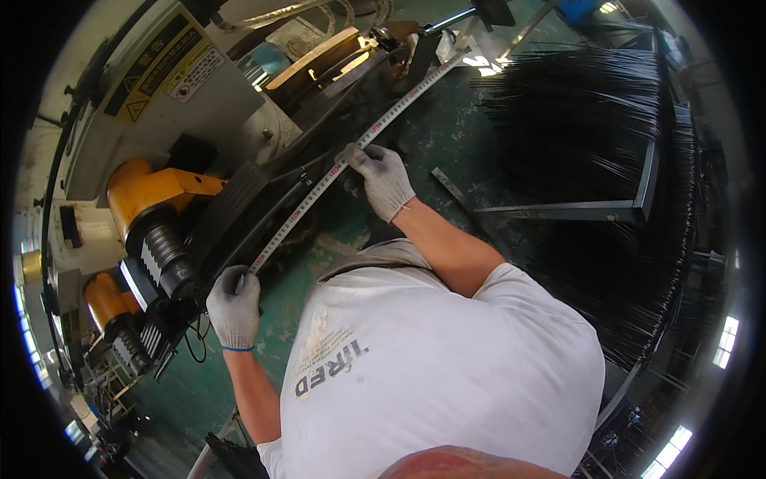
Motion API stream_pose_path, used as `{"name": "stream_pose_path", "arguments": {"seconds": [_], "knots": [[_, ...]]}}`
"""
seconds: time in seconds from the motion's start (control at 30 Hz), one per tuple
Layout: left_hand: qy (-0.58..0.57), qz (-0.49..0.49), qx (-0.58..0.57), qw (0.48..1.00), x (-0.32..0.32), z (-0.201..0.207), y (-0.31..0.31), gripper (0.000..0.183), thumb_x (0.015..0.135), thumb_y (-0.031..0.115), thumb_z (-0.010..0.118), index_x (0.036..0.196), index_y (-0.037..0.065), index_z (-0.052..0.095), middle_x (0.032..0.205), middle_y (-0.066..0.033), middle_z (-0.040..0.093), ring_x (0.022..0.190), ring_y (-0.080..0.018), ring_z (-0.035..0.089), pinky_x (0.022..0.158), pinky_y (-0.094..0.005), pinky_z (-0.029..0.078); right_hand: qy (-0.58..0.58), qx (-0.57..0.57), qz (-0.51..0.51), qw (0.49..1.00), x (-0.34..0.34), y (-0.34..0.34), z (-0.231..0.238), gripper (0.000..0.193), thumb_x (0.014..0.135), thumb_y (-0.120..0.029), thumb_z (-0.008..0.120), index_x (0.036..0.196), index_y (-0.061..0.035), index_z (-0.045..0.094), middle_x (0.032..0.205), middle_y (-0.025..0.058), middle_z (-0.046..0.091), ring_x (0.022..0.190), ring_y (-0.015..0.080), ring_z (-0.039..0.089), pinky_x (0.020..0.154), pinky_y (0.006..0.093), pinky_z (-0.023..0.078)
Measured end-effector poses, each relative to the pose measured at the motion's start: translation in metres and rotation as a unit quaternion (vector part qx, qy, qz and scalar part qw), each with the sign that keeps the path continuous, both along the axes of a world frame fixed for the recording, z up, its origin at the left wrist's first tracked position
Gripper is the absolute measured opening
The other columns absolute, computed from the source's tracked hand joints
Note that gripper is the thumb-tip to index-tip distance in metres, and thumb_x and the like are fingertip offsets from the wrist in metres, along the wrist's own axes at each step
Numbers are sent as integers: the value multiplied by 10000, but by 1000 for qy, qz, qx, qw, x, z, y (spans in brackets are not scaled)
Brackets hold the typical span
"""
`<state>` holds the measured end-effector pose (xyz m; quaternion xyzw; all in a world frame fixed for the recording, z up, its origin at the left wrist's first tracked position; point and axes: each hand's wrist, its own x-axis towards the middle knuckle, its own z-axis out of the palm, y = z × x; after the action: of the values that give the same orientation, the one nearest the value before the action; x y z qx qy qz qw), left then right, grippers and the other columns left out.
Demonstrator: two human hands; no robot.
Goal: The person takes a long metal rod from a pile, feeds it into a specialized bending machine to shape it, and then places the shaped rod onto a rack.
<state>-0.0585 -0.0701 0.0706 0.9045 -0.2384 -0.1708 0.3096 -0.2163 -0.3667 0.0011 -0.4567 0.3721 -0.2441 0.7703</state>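
A white tape measure blade with black and red markings stretches diagonally from lower left to upper right, along a dark bar on the machine. My left hand, in a pale knit glove with grey fingertips, is closed at the blade's lower end. Whether it grips the case or the blade's tip is hidden by the fingers. My right hand, gloved alike, pinches the blade partway along between thumb and fingers. Beyond it the blade runs on to the far upper part of the machine.
A grey machine housing with a yellow warning label and orange cylindrical parts stands at left. On the right, bundles of thin black rods lie in a metal frame. The floor is worn green.
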Motion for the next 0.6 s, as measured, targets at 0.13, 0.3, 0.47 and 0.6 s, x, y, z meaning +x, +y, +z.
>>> {"name": "stream_pose_path", "arguments": {"seconds": [0.13,0.3,0.47,0.6], "knots": [[-34,5,-24,999,5,-2,-5,252,979,174,724,1120,-33,756,847,-100,697,790,-143,627,770,-316,527,26,-59,-44,997,8,-43,-7,420,1058,-389,721,1028,27,768,789,34,694,596,107,593,549,284,468],[-58,83,22,995,43,-12,37,307,976,223,758,1149,-30,779,974,-183,775,890,-250,729,862,-366,566,-50,15,-153,987,4,-112,-14,310,1043,-319,751,1072,-11,737,845,41,703,636,139,622,572,297,470],[-63,99,-35,992,66,-24,74,339,996,201,771,1202,-68,765,1064,-150,805,981,-226,738,935,-352,560,-51,-21,-173,983,-6,-172,-29,329,1057,-328,743,1090,-1,748,840,51,703,653,150,625,591,304,487],[-86,126,-22,988,61,-21,71,390,999,242,792,1221,-77,757,1113,-179,810,1024,-251,757,955,-369,566,-7,-81,-167,983,0,-194,-38,341,1088,-336,692,1116,-4,763,844,55,704,683,157,641,608,312,504]]}}
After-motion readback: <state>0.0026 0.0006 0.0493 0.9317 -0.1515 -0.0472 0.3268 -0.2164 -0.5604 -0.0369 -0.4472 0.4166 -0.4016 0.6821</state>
